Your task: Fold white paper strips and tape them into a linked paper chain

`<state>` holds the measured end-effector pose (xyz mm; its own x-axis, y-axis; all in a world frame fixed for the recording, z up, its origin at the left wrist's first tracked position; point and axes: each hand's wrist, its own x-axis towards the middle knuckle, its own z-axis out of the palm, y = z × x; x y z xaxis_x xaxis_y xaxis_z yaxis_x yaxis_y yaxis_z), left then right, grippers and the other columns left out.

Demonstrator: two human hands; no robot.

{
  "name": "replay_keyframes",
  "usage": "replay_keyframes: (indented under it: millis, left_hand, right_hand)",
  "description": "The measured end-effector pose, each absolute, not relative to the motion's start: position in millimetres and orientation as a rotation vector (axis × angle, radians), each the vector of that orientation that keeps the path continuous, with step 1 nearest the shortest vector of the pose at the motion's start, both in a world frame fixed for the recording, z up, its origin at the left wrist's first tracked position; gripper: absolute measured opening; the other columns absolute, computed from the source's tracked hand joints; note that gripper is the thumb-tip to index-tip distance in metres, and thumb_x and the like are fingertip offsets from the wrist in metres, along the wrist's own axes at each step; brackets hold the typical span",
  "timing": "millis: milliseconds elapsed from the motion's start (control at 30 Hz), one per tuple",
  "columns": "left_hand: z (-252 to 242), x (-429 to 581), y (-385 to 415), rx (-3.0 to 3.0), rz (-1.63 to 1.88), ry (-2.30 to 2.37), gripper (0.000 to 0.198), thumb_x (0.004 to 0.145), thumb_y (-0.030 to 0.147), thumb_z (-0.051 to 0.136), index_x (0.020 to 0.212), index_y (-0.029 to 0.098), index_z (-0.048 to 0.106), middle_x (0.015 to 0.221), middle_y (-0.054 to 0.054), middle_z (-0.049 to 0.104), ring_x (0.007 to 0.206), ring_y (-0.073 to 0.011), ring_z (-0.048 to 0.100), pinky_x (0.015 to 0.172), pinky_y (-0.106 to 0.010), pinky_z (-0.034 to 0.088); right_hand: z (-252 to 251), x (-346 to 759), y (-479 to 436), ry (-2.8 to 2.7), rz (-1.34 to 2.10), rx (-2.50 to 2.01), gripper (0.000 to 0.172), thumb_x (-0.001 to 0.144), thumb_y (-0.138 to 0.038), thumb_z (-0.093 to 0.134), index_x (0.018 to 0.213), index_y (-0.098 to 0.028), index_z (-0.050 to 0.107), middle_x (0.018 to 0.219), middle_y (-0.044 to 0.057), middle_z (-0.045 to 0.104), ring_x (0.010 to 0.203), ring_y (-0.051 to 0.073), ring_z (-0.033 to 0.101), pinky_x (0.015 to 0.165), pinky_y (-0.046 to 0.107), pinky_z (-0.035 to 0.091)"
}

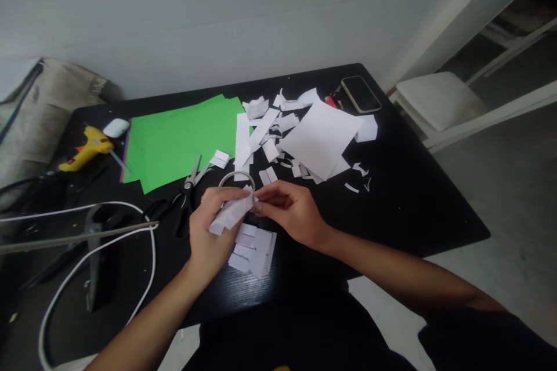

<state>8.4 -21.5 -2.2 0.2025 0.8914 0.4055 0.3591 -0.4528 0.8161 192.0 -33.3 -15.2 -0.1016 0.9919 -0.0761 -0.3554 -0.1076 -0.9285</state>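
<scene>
My left hand (pixel 213 229) is closed around a folded piece of white paper (pixel 232 214). At the paper's right end, my right hand (pixel 291 211) pinches its tip between thumb and fingers. Just beyond the fingers lies a pale ring (pixel 237 174), perhaps a tape roll, partly hidden by the hands. Below the hands, a small stack of folded white paper pieces (pixel 256 252) rests on the black table (pixel 391 208). Open scissors (pixel 189 185) lie to the left of my left hand.
Green sheets (pixel 187 139) lie at the back left, beside a yellow glue gun (pixel 89 148) and a white case (pixel 116 127). White paper sheets (pixel 322 136) and scraps (pixel 265 127) cover the back middle. A phone (pixel 361 94) sits far right. A white cable (pixel 152 261) loops at left.
</scene>
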Motion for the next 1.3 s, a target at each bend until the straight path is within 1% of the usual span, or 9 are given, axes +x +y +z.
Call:
replay_keyframes:
  millis: [100,200,567,833,1067,1133,1200,1267,1300]
  left_hand:
    - [-0.2,10.1,-21.3,1.875,1.212,1.188,0.015,0.093,0.016,0.074,0.105,0.024,0.076,0.103,-0.001,0.078,0.095,-0.0175,0.070,0.089,-0.034,0.053]
    - [4.3,11.1,-19.3,1.863,1.180,1.185,0.016,0.094,0.015,0.074,0.106,0.025,0.078,0.106,-0.001,0.079,0.098,-0.0173,0.071,0.091,-0.033,0.054]
    - [3.0,2.8,-10.9,2.064,1.215,1.196,0.015,0.091,0.014,0.077,0.104,0.023,0.077,0.101,-0.001,0.079,0.092,-0.0146,0.073,0.086,-0.029,0.057]
    - [5.0,3.6,-9.1,2.071,1.206,1.149,0.011,0.090,0.015,0.078,0.097,0.023,0.079,0.096,-0.001,0.079,0.088,-0.0153,0.073,0.084,-0.031,0.059]
    - [0.0,8.8,-12.9,1.843,1.241,1.124,0.011,0.089,0.013,0.078,0.096,0.022,0.076,0.103,-0.002,0.080,0.100,-0.0176,0.076,0.097,-0.035,0.059]
    - [0.6,8.1,-12.0,1.857,1.235,1.135,0.011,0.090,0.014,0.078,0.097,0.023,0.076,0.102,-0.002,0.080,0.100,-0.0175,0.076,0.097,-0.034,0.059]
    - [3.8,5.0,-9.4,1.898,1.194,1.159,0.013,0.090,0.016,0.078,0.100,0.023,0.076,0.101,-0.002,0.080,0.097,-0.0173,0.076,0.093,-0.033,0.060]
    - [8.7,0.4,-5.7,1.935,1.112,1.160,0.016,0.091,0.018,0.076,0.106,0.024,0.076,0.104,-0.003,0.080,0.096,-0.0179,0.076,0.089,-0.033,0.060]
    - [11.3,-1.9,-3.9,1.945,1.056,1.132,0.018,0.092,0.019,0.074,0.109,0.024,0.076,0.107,-0.004,0.080,0.099,-0.0190,0.076,0.090,-0.034,0.061]
  right_hand:
    - [-16.0,192.3,-33.9,-0.978,1.467,-0.963,0.024,0.076,-0.027,0.092,0.097,-0.021,0.081,0.091,0.002,0.082,0.083,0.016,0.080,0.084,0.031,0.067]
    - [-16.5,193.3,-33.8,-1.021,1.419,-0.999,0.022,0.078,-0.027,0.091,0.096,-0.022,0.081,0.093,0.003,0.082,0.087,0.017,0.080,0.085,0.032,0.067]
    - [-16.9,193.2,-34.0,-1.022,1.413,-1.026,0.021,0.077,-0.028,0.090,0.096,-0.021,0.083,0.094,0.005,0.083,0.087,0.020,0.080,0.088,0.037,0.067]
    - [-16.2,194.8,-31.3,-1.055,1.446,-1.023,0.023,0.078,-0.033,0.090,0.095,-0.020,0.082,0.091,0.004,0.082,0.082,0.018,0.078,0.085,0.036,0.066]
    - [-14.4,194.8,-31.4,-1.078,1.424,-1.054,0.021,0.082,-0.032,0.085,0.098,-0.020,0.081,0.095,0.005,0.081,0.086,0.018,0.078,0.085,0.035,0.064]
    - [-13.8,195.0,-31.2,-1.075,1.419,-1.056,0.020,0.082,-0.032,0.085,0.098,-0.020,0.081,0.093,0.005,0.081,0.082,0.018,0.077,0.083,0.035,0.064]
    - [-13.1,195.5,-30.4,-1.069,1.417,-1.068,0.019,0.082,-0.033,0.085,0.097,-0.021,0.082,0.091,0.004,0.081,0.079,0.017,0.076,0.082,0.035,0.065]
    - [-12.5,196.2,-29.2,-1.046,1.437,-1.083,0.021,0.080,-0.032,0.087,0.096,-0.020,0.082,0.088,0.004,0.080,0.077,0.016,0.075,0.081,0.035,0.065]
    - [-12.2,196.5,-28.4,-1.026,1.459,-1.087,0.022,0.078,-0.032,0.089,0.095,-0.020,0.082,0.087,0.003,0.080,0.076,0.016,0.075,0.080,0.035,0.065]
